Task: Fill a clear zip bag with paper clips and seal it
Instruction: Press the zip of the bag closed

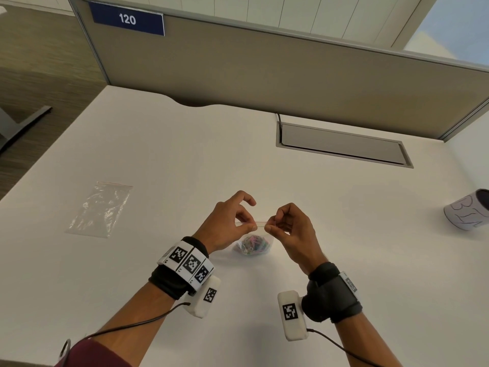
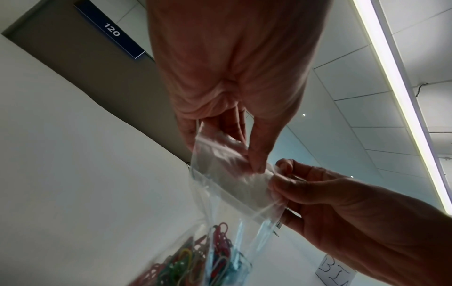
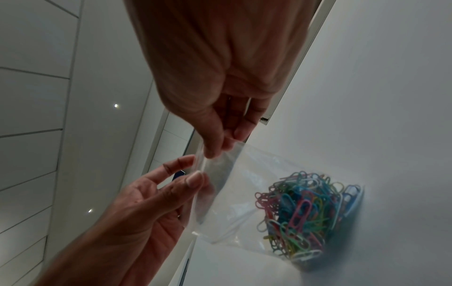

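At the lower centre of the head view, the left hand (image 1: 230,221) and right hand (image 1: 288,226) each pinch the top strip of the bag (image 1: 252,243), whose clips (image 3: 305,212) rest on the desk (image 1: 158,154). To seal well, I think both thumbs should press along the strip, from one end to the other.

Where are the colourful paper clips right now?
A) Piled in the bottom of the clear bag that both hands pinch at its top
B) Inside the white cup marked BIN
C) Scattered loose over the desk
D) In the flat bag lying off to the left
A: the paper clips sit bunched in the bottom of the zip bag, whose top edge the left hand and right hand pinch.
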